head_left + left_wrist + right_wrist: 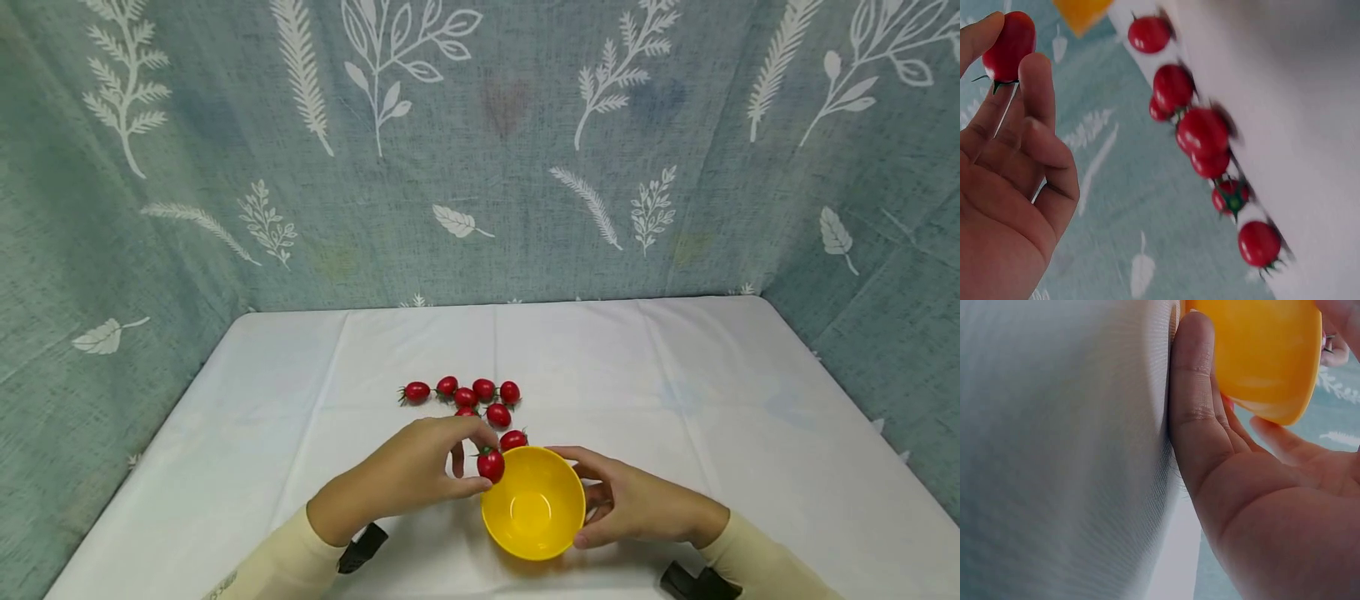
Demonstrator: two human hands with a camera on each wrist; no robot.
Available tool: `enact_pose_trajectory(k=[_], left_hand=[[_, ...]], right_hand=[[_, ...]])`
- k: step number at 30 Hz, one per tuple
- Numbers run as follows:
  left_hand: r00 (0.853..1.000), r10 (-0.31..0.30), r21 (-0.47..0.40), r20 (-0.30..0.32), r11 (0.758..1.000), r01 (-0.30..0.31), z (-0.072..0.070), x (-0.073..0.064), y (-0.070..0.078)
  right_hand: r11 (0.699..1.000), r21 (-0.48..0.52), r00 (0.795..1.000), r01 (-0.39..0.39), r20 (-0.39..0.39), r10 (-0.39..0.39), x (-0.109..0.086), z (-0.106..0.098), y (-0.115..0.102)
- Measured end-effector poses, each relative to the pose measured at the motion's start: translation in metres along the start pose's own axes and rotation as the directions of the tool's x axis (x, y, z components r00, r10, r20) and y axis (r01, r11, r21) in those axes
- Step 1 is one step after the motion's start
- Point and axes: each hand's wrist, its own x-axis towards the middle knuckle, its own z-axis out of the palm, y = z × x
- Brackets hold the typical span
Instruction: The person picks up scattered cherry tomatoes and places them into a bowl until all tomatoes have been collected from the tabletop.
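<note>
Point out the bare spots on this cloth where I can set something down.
Bare cloth lies right of the loose tomatoes, beyond the right grip; left of them, beyond the left grip; and between them and the curtain. Crowded: around the bowl, where both grips and the nearest tomatoes bunch together.

Dark lettering on left sleeve, too small to read.
</note>
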Motion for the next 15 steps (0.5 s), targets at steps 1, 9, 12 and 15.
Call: enact_pose_trajectory(k=[1,9,12,15], left_hand=[[1.000,0.002,0.001,0.015,1.000,-0.002,0.002,0.001,0.002],[0.996,0.022,0.100,0.081,0.995,-0.030,0.018,0.013,0.005],[0.995,0.032,0.165,0.099,0.985,-0.048,0.023,0.017,0.006],[0.992,0.033,0.205,0.124,0.977,-0.058,0.027,0.021,0.007]], right_hand=[[1.000,-0.001,1.000,0.003,-0.002,-0.003,0.000,0.000,0.000],[1.000,-0.001,1.000,0.014,-0.001,-0.014,0.000,0.001,0.001],[1.000,-0.007,1.000,0.010,-0.007,-0.010,0.000,0.001,0.001],[1.000,-0.014,1.000,0.009,-0.014,-0.009,-0.001,0.001,0.001]])
